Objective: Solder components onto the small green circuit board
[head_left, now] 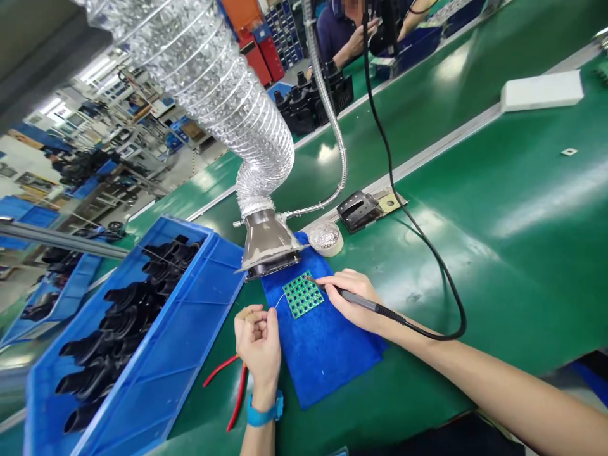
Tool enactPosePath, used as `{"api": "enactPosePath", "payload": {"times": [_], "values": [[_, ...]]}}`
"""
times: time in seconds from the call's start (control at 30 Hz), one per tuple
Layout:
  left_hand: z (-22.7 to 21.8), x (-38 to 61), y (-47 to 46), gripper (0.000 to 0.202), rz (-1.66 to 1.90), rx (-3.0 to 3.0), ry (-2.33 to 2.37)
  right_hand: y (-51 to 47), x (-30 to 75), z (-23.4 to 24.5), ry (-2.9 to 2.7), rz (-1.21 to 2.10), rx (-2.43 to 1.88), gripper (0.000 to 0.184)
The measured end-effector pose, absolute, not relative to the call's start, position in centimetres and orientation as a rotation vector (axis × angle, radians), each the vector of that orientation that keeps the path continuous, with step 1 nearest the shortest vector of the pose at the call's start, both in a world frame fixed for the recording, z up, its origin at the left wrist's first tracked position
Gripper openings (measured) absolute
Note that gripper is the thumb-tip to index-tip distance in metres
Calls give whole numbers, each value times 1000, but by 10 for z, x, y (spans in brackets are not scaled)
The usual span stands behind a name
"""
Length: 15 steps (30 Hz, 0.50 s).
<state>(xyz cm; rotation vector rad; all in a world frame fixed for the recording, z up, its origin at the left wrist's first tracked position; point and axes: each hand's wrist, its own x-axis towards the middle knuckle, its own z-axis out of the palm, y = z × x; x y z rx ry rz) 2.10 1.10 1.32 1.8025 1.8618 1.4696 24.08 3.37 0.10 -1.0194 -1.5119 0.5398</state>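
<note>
My right hand (354, 297) is closed round a soldering iron (356, 299), whose tip end reaches the upper right part of a green circuit board (303, 295); I cannot tell if it touches. The board lies on a blue cloth (327, 367). Left of it, my left hand (259, 339) pinches a thin strand of solder wire (280, 300) that points toward the board's left edge. Red-handled pliers (240, 396) lie partly hidden behind my left hand and wrist.
A fume hood (268, 244) on a silver duct (228, 95) hangs just beyond the board. Left stands a blue crate (190, 323) of black parts. An iron holder (360, 210) and a round foil-filled dish (325, 238) sit behind the cloth. Another person (339, 38) works across the bench.
</note>
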Motion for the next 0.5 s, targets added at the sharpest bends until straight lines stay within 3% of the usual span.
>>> {"api": "enactPosePath", "payload": {"times": [0.5], "values": [[2, 9, 17, 16, 1504, 2346, 2046, 37, 238, 0, -1588, 615, -1063, 23]]}}
